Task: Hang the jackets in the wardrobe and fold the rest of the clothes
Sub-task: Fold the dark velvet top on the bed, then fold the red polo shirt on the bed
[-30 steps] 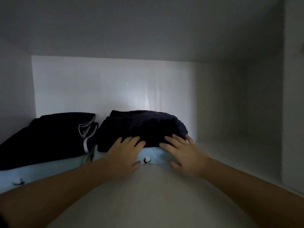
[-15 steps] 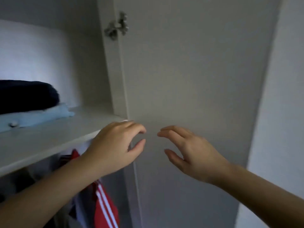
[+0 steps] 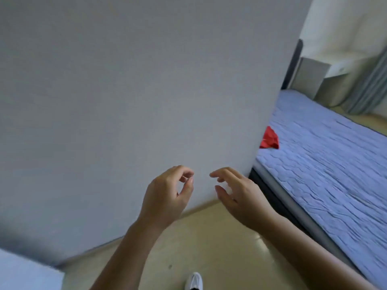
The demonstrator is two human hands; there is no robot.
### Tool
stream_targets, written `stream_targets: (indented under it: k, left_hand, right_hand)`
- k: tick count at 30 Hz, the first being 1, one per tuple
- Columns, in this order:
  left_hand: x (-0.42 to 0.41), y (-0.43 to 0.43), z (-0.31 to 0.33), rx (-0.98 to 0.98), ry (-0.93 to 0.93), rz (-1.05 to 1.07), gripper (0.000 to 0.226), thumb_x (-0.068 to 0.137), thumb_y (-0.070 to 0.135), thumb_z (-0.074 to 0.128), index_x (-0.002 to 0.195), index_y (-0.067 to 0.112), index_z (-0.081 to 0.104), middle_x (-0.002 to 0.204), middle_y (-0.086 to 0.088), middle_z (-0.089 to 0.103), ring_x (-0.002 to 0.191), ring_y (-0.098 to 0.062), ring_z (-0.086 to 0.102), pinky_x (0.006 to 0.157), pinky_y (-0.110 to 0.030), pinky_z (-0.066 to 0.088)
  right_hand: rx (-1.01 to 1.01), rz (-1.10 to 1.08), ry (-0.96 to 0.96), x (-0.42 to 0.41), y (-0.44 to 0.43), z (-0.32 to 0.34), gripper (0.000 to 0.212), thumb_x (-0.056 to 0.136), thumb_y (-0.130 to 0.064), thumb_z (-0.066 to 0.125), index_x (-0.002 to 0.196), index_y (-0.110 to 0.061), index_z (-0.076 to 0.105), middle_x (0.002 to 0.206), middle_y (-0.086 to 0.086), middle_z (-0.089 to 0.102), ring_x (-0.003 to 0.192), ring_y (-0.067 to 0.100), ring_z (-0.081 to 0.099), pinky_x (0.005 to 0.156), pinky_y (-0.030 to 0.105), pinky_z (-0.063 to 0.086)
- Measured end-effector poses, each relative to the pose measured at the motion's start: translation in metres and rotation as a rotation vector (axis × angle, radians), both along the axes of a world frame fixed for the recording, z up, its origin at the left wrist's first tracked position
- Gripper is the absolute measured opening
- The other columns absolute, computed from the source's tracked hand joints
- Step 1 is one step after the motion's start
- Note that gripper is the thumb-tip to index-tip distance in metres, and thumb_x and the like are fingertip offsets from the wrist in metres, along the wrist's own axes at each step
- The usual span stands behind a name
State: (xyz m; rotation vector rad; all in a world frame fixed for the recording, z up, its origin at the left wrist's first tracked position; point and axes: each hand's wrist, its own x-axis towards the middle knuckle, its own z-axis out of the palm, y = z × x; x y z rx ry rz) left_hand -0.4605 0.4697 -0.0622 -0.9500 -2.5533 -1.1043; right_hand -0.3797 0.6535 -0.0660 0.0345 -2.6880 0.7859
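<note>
The person stands facing a plain white panel (image 3: 146,91) that fills most of the view. Both bare forearms are raised in front of it. The left hand (image 3: 167,197) holds nothing. Its fingers are loosely curled, with the thumb tip close to the index fingertip. The right hand (image 3: 240,193) is also empty, with its fingers relaxed, gently bent and spread a little. The two hands hang near each other, apart, at about the same height.

To the right, past the panel's edge, a bed (image 3: 326,155) with a blue quilted cover runs away from the person toward a dark headboard (image 3: 293,63). A red garment (image 3: 269,139) lies crumpled on the near side of that cover, well apart from both hands. Only a small peaked part shows and the rest is hidden behind the panel. The visible peak points up toward the head of the bed, but I cannot tell its long axis.

A grey curtain (image 3: 370,88) hangs beyond the bed. A white shoe (image 3: 194,281) shows on the glossy yellowish floor (image 3: 209,248) below.
</note>
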Motion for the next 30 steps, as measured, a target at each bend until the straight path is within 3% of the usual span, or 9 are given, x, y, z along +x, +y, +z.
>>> stream_targets:
  k: [4, 7, 11, 16, 20, 25, 30]
  left_hand:
    - [-0.060, 0.126, -0.034, -0.002, -0.109, -0.232, 0.015, 0.090, 0.028, 0.053, 0.096, 0.024, 0.066, 0.088, 0.017, 0.066, 0.083, 0.002, 0.060, 0.072, -0.031, 0.052]
    - [-0.107, 0.210, -0.049, -0.014, -0.199, -0.358, 0.011, 0.090, 0.025, 0.056, 0.095, 0.025, 0.066, 0.087, 0.015, 0.067, 0.082, 0.000, 0.061, 0.075, -0.033, 0.052]
    - [-0.155, 0.310, -0.048, -0.060, -0.266, -0.498, 0.021, 0.087, 0.036, 0.048, 0.094, 0.028, 0.065, 0.087, 0.017, 0.067, 0.083, 0.000, 0.061, 0.077, -0.032, 0.052]
    - [-0.192, 0.419, -0.055, -0.086, -0.314, -0.624, 0.018, 0.086, 0.036, 0.050, 0.092, 0.029, 0.065, 0.086, 0.018, 0.067, 0.082, 0.000, 0.061, 0.074, -0.029, 0.052]
    - [-0.215, 0.501, -0.087, -0.123, -0.363, -0.630, 0.009, 0.089, 0.026, 0.058, 0.090, 0.029, 0.066, 0.083, 0.017, 0.067, 0.079, 0.000, 0.061, 0.073, -0.029, 0.053]
    - [-0.242, 0.617, -0.142, -0.223, -0.473, -0.552, 0.012, 0.084, 0.032, 0.054, 0.083, 0.030, 0.065, 0.078, 0.015, 0.068, 0.073, -0.002, 0.063, 0.072, -0.030, 0.054]
    - [-0.294, 0.759, -0.216, -0.419, -0.636, -0.324, 0.012, 0.088, 0.016, 0.055, 0.085, 0.019, 0.067, 0.087, -0.001, 0.072, 0.088, -0.023, 0.064, 0.080, -0.034, 0.050]
  right_hand:
    - [-0.033, -0.266, -0.051, -0.023, 0.110, -0.020, 0.023, 0.092, -0.025, 0.055, 0.115, -0.031, 0.057, 0.102, -0.027, 0.048, 0.087, -0.009, 0.054, 0.072, 0.025, 0.049]
    - [-0.073, -0.425, -0.081, -0.047, 0.179, -0.029, 0.023, 0.093, -0.021, 0.054, 0.115, -0.026, 0.059, 0.107, -0.019, 0.055, 0.095, 0.001, 0.058, 0.077, 0.033, 0.051]
    - [-0.116, -0.576, -0.134, -0.074, 0.255, -0.034, 0.024, 0.094, -0.020, 0.052, 0.117, -0.024, 0.059, 0.114, -0.013, 0.058, 0.099, 0.005, 0.058, 0.082, 0.036, 0.051]
    - [-0.205, -0.718, -0.115, -0.088, 0.345, -0.053, 0.022, 0.095, -0.020, 0.053, 0.115, -0.024, 0.060, 0.113, -0.014, 0.058, 0.099, 0.002, 0.058, 0.082, 0.036, 0.052]
    - [-0.262, -0.799, -0.088, -0.101, 0.424, -0.082, 0.022, 0.094, -0.019, 0.054, 0.115, -0.023, 0.061, 0.108, -0.015, 0.057, 0.096, 0.000, 0.057, 0.081, 0.034, 0.053]
    - [-0.305, -0.775, -0.160, -0.135, 0.546, -0.127, 0.021, 0.094, -0.018, 0.053, 0.113, -0.022, 0.061, 0.112, -0.010, 0.059, 0.096, 0.002, 0.057, 0.082, 0.033, 0.053]
    - [-0.331, -0.719, -0.396, -0.205, 0.678, -0.183, 0.025, 0.097, -0.021, 0.047, 0.120, -0.022, 0.057, 0.120, -0.007, 0.057, 0.081, 0.002, 0.054, 0.074, 0.030, 0.048]
